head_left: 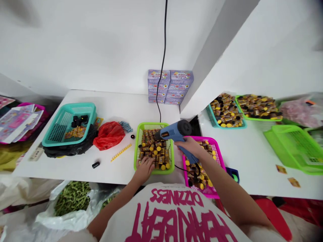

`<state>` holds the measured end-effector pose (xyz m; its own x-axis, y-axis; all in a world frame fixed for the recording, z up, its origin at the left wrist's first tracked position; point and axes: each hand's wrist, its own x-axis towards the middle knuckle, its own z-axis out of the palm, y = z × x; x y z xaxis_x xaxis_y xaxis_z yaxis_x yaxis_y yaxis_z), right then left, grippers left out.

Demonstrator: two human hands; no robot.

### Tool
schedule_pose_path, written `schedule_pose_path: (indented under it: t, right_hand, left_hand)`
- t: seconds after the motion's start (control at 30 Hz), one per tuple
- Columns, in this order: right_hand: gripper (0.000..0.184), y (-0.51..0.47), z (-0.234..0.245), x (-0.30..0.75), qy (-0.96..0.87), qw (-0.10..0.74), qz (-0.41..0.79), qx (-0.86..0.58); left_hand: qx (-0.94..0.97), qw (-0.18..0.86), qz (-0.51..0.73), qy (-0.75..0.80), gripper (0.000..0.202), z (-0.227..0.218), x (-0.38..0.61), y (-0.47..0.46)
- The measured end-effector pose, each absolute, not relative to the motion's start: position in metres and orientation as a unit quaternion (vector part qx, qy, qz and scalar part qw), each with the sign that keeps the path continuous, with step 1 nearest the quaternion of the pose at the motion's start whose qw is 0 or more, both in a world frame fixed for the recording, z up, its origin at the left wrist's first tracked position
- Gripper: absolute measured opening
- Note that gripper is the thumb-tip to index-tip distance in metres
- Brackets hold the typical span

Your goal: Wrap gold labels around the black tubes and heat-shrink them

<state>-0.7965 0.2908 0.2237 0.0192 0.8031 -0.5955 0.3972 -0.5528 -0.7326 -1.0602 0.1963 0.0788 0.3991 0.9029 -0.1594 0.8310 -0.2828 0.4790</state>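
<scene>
Right grip (188,148) closed around a blue heat gun (171,132) above the green basket (151,125) — left grip (144,169) open, resting on wrapped bottles (153,151).

Left hand (144,170) low at the near side of a lime-green plastic basket (153,125), fingers (140,163) against a heap of small yellow-capped jars (155,151). Right hand (189,148) wrapped around a blue heat gun (175,131), nozzle above that basket. Just right of the basket, a magenta basket (216,157) holding more jars; just left, a red plastic bag (108,135), with a teal basket (68,126) farther left.
</scene>
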Motion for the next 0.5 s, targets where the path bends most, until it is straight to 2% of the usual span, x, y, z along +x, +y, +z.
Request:
schedule_pose_path:
  t: [0.23, 0.5]
  right_hand:
    - [0.022, 0.324, 0.186, -0.830, -0.452, 0.129, 0.566, -0.677]
    - [0.015, 0.281, 0.202, -0.786, -0.455, 0.132, 0.542, -0.694]
  left_hand:
    - [0.688, 0.224, 0.142, 0.675, 0.046, 0.089, -1.106, 0.194]
    - [0.581, 0.157, 0.244, 0.760, 0.053, 0.101, -1.143, 0.272]
